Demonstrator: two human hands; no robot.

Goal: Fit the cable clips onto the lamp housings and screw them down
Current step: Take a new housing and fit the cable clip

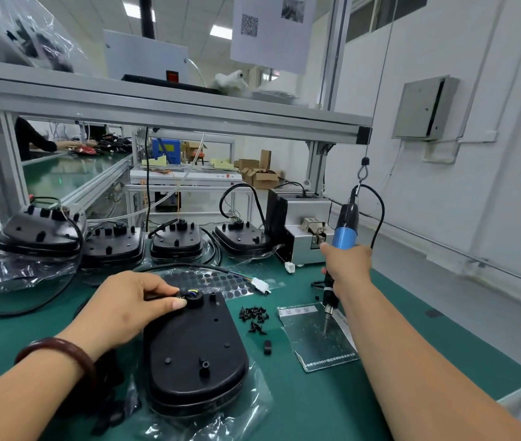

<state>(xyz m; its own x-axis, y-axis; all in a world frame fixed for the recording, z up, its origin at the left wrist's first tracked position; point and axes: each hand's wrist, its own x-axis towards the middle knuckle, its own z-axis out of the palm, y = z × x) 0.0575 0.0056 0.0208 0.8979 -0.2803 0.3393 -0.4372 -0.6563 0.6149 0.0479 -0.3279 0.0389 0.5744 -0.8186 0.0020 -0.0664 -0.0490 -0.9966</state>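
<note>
Tabletop (316, 409): green mat.
Before you: lamp housing (189, 354) on plastic bag (243, 405).
Your right: screws (253, 316), foil sheet (316, 338).
Far edge: more housings (176, 245).

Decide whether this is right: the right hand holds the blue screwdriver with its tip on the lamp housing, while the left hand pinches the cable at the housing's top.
One error: the head view shows the blue screwdriver in the right hand with its tip on the dark sheet beside the lamp housing, not on it. The left hand does pinch the cable there.
</note>
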